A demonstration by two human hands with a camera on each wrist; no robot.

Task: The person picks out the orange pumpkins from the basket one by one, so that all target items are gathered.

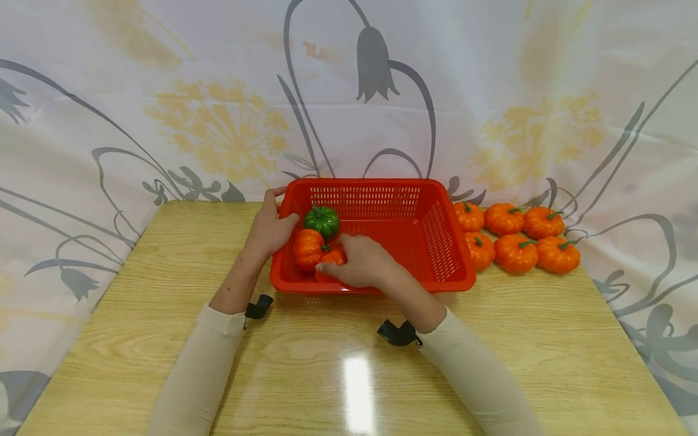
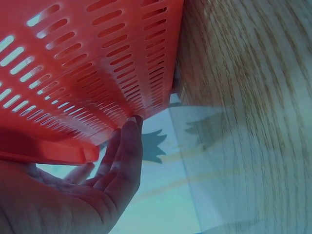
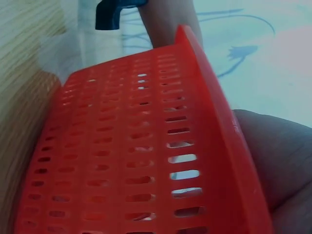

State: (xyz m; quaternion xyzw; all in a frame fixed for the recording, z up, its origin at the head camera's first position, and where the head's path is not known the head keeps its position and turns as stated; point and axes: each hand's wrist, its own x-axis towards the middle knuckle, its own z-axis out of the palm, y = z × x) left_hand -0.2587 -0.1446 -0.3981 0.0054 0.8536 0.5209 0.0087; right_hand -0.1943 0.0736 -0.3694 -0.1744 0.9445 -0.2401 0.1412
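Observation:
A red plastic basket [image 1: 376,286] with slotted walls stands on the table. My left hand [image 1: 271,229] holds its left rim, thumb over the edge; in the left wrist view the fingers [image 2: 124,161] lie along the outside of the slotted wall. Inside the basket, my right hand [image 1: 362,260] grips a small orange pumpkin [image 1: 332,257] near the front left. Touching it or nearly so is another orange pumpkin [image 1: 308,248], and a green pumpkin [image 1: 322,221] sits behind them. In the right wrist view the basket's wall [image 3: 117,146] hides the right fingers.
Several orange pumpkins [image 1: 515,254] stand in two rows to the right of the basket, the leftmost close to its wall. The wooden table [image 1: 305,375] reaches back to a flower-patterned curtain [image 1: 338,91]. Dark straps [image 1: 398,333] hang at both wrists.

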